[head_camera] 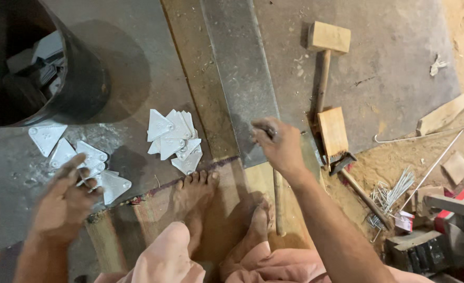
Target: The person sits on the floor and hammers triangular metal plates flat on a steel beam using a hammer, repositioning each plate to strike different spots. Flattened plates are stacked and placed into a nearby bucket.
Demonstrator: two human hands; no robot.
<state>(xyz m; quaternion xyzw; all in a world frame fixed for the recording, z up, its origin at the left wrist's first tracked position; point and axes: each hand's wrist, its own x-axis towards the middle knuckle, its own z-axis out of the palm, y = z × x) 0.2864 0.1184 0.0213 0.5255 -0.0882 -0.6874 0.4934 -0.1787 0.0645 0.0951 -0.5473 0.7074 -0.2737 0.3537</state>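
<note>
Reaching with spread fingers, the left hand point(64, 202) touches white plates point(93, 170) while the right hand point(279, 144) grips a rod point(278, 202).

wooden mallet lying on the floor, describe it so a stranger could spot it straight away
Start at the long grey metal strip running up the middle of the floor, then look just right of it. The wooden mallet lies there, its block head at the top and its handle pointing down toward the right hand. Unlike the metal-headed hammer lower down, it is all pale wood.
</note>
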